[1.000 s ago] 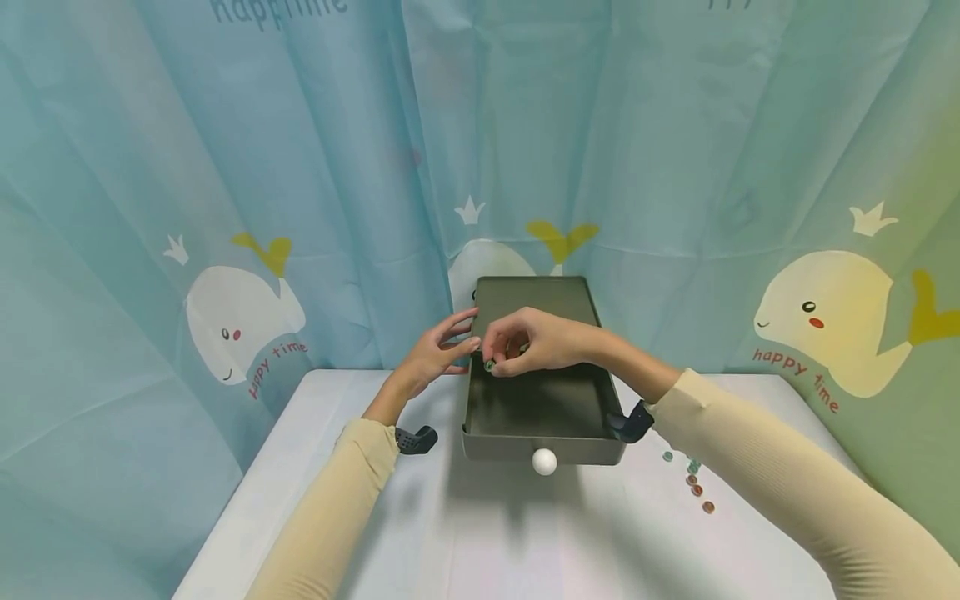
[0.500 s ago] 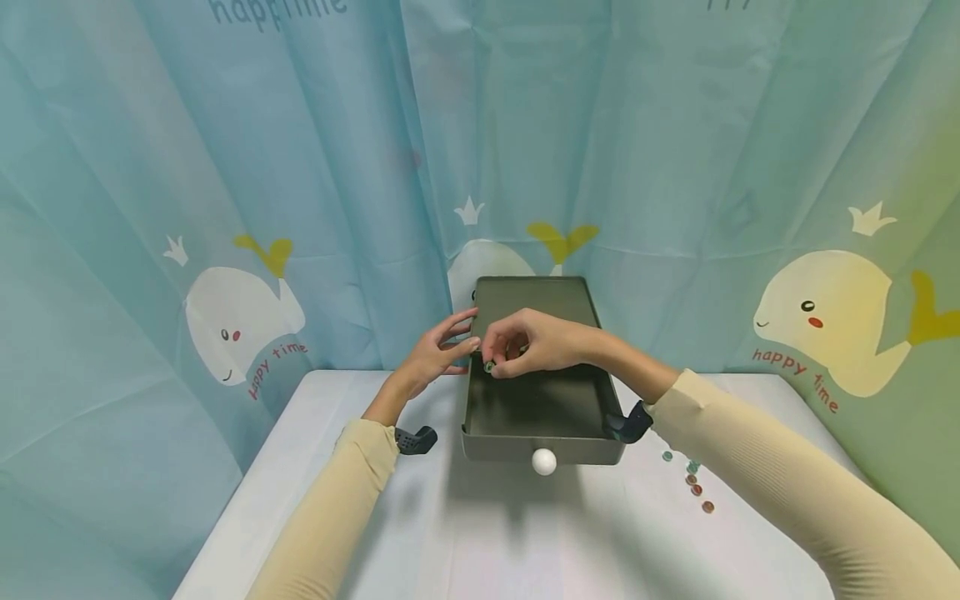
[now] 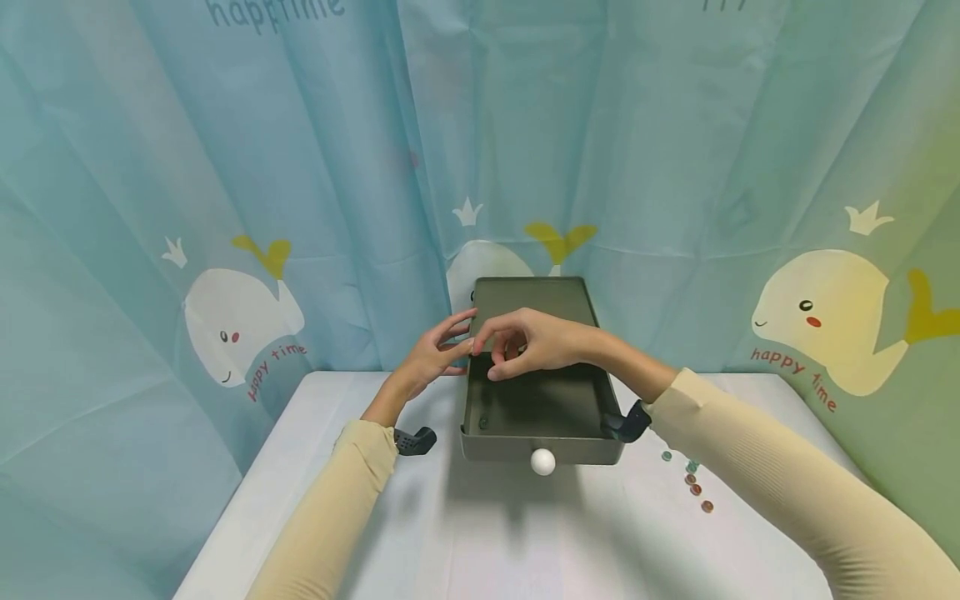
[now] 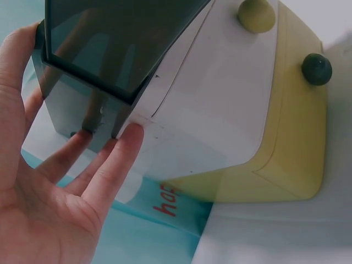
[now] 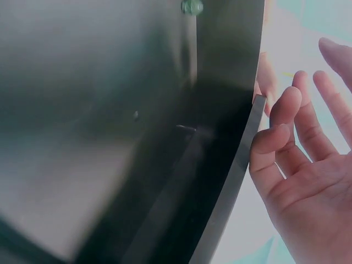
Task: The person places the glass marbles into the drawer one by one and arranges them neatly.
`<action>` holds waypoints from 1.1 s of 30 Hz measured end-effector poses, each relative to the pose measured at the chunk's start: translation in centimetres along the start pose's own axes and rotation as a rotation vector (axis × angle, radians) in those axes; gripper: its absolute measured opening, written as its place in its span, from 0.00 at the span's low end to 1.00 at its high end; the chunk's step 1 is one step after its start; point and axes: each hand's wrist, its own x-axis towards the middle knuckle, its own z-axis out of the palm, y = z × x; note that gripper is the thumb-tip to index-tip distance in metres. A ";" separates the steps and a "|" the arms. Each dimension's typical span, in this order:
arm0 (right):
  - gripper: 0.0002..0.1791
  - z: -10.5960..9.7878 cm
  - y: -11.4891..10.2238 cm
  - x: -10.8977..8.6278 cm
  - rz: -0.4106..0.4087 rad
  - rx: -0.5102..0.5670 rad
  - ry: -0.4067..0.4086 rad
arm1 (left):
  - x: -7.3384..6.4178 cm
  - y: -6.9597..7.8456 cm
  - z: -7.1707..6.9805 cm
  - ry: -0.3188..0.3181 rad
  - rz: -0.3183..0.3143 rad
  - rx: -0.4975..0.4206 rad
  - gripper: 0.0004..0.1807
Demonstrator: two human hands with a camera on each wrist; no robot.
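A grey-green drawer (image 3: 551, 400) with a white knob (image 3: 543, 462) stands pulled out from the top of a small cabinet. At its left side, my left hand (image 3: 435, 357) rests straight, spread fingertips against the outer wall, its thumb near the rim. My right hand (image 3: 528, 343) hovers over the drawer, fingers loosely bent, with a gap between thumb and index finger and nothing between them. Inside, near the front left corner, lies a small green bead (image 3: 483, 422); the right wrist view shows a green bead (image 5: 192, 6) at its top edge.
Several small green and red round pieces (image 3: 696, 489) lie on the white table (image 3: 525, 542) right of the drawer. Below the drawer, the left wrist view shows a white drawer (image 4: 220, 99) and a yellow one (image 4: 300, 143). A whale-print curtain (image 3: 360, 167) hangs close behind.
My right hand has let go of the small green bead it pinched; the bead now lies in the drawer. The index finger has lifted away from the thumb. My left hand has stayed put.
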 end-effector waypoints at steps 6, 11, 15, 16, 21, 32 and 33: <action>0.20 0.0 0.1 -0.1 0.011 0.009 0.000 | 0.0 0.0 0.1 0.005 -0.005 -0.019 0.35; 0.20 0.0 0.1 -0.2 0.004 0.008 -0.001 | -0.1 0.0 0.1 -0.001 -0.004 -0.021 0.35; 0.20 -0.1 0.1 -0.3 0.003 0.006 -0.001 | -0.1 0.0 0.1 0.004 -0.003 -0.017 0.34; 0.20 -0.2 0.0 -0.3 0.004 0.004 -0.001 | -0.1 -0.1 0.1 0.007 -0.003 -0.015 0.33; 0.17 -0.4 -0.2 -0.8 0.012 -0.021 0.008 | -0.1 0.0 0.1 0.013 -0.005 -0.001 0.33; 0.16 -0.9 -1.0 -2.2 0.040 -0.048 0.012 | 0.0 0.2 0.2 0.017 -0.014 -0.011 0.33; 0.16 -0.9 -1.1 -2.3 0.046 -0.051 0.013 | 0.0 0.1 0.2 0.016 -0.014 -0.013 0.33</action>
